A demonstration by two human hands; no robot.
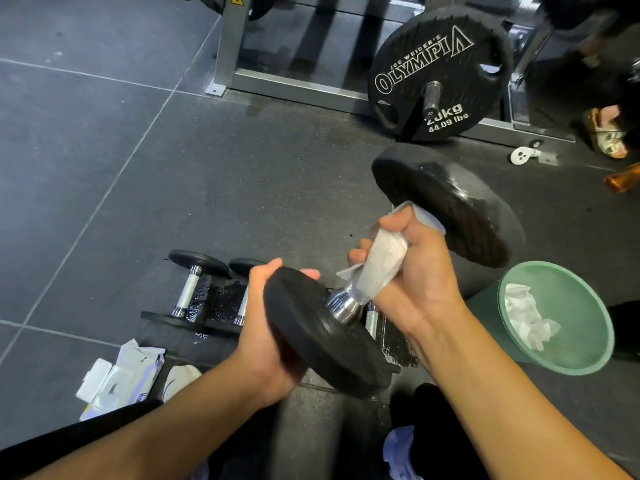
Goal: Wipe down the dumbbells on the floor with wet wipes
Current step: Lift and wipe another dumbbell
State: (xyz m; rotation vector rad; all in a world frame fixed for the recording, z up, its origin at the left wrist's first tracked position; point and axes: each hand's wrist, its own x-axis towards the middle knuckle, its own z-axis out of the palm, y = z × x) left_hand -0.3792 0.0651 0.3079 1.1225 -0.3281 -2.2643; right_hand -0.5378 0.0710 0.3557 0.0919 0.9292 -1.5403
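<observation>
I hold a black dumbbell (450, 206) up off the floor, tilted with its far head higher. My left hand (266, 327) grips the rim of its near head. My right hand (415, 271) is wrapped round the chrome handle with a white wet wipe (384, 265) between palm and metal. Two smaller dumbbells (194, 285) lie side by side on the dark floor left of my hands, and wet patches shine beside them. A pack of wet wipes (128, 375) lies open at the lower left.
A green bin (568, 306) with used wipes stands at the right. A 20 kg Olympia plate (440, 74) hangs on a grey rack (235, 46) at the back. A person's sandalled foot (606, 133) shows far right. Pale floor tiles spread to the left.
</observation>
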